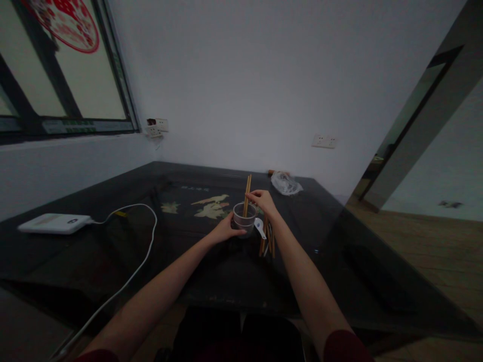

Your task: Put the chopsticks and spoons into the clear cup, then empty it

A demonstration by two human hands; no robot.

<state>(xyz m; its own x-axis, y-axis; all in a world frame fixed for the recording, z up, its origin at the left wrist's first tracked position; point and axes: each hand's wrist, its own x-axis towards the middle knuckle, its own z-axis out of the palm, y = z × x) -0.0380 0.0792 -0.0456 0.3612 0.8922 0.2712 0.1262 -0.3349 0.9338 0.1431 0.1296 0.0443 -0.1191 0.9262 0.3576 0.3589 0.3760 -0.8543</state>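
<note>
A clear plastic cup [245,223] stands upright on the dark table, and my left hand [225,229] is wrapped round its left side. With my right hand [263,199] I pinch a pair of wooden chopsticks [247,193], which stand nearly upright with their lower ends inside the cup. A white spoon [260,229] lies just right of the cup. Beside it, partly under my right forearm, are several more chopsticks [262,245] and what looks like a thin metal utensil. Whether the chopstick tips touch the cup's bottom is hard to see.
The glossy black table [181,271] has a painted bird design. A white power bank or router [55,223] sits at left, its white cable [154,236] curving to the near edge. A crumpled clear plastic bag [286,184] lies at the back by the wall, and a dark flat object [377,276] at right.
</note>
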